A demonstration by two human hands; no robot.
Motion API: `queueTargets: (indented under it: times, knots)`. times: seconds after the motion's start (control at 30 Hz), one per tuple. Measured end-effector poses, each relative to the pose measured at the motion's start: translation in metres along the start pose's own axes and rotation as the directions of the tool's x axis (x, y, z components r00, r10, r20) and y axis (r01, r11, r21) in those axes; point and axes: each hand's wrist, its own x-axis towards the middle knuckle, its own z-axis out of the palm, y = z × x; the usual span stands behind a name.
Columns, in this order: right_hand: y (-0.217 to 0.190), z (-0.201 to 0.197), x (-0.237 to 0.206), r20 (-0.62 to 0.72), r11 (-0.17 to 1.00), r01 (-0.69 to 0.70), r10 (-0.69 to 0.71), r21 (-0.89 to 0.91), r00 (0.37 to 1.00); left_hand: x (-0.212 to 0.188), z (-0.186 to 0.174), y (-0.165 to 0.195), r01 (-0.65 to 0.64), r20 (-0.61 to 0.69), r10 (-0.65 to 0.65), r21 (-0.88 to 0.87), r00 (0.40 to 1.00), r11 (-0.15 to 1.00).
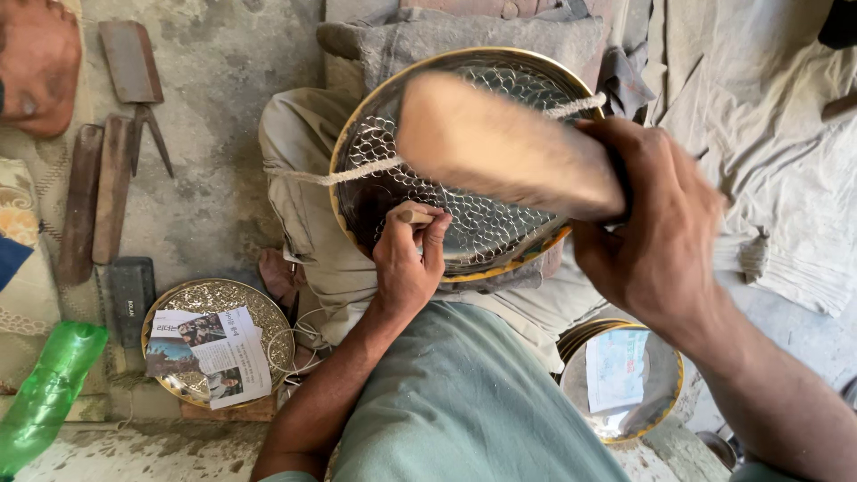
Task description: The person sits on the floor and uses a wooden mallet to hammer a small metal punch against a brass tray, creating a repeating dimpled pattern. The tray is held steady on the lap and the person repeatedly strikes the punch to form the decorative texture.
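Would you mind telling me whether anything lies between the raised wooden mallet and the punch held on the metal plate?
Nothing visible does. The right hand holds the wooden mallet above the punch, which the left hand pinches against the patterned plate; a cord crosses the plate nearby.

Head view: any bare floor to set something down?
Bare concrete floor between the flat wooden tools and the engraved plate on the lap. Crowded: lower left, with the green bottle and paper-covered plate; both hands, left hand and right hand, over the plate.
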Motion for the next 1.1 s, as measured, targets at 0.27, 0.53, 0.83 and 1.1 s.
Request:
queueTargets:
  times: [0.27, 0.53, 0.83, 1.1]
  knots:
    - [0.009, 0.003, -0.002, 0.125, 0.940, 0.119, -0.083, -0.320, 0.989, 0.005, -0.004, -0.008, -0.192, 0.065, 0.183, 0.189, 0.981, 0.963]
    - [0.030, 0.007, -0.050, 0.046, 0.969, -0.149, 0.161, -0.197, 0.986, 0.034, -0.006, 0.002, -0.226, 0.360, 0.174, 0.105, 0.917, 0.969]
    - [0.050, 0.065, -0.137, -0.057, 0.892, -0.441, 0.437, -0.096, 0.897, 0.075, -0.004, 0.010, -0.396, 0.739, 0.235, 0.046, 0.631, 0.917]
    - [0.050, 0.090, -0.174, 0.197, 0.149, -0.609, 0.863, 0.779, 0.464, 0.099, 0.004, 0.037, -0.409, 0.892, 0.080, 0.123, 0.445, 0.904]
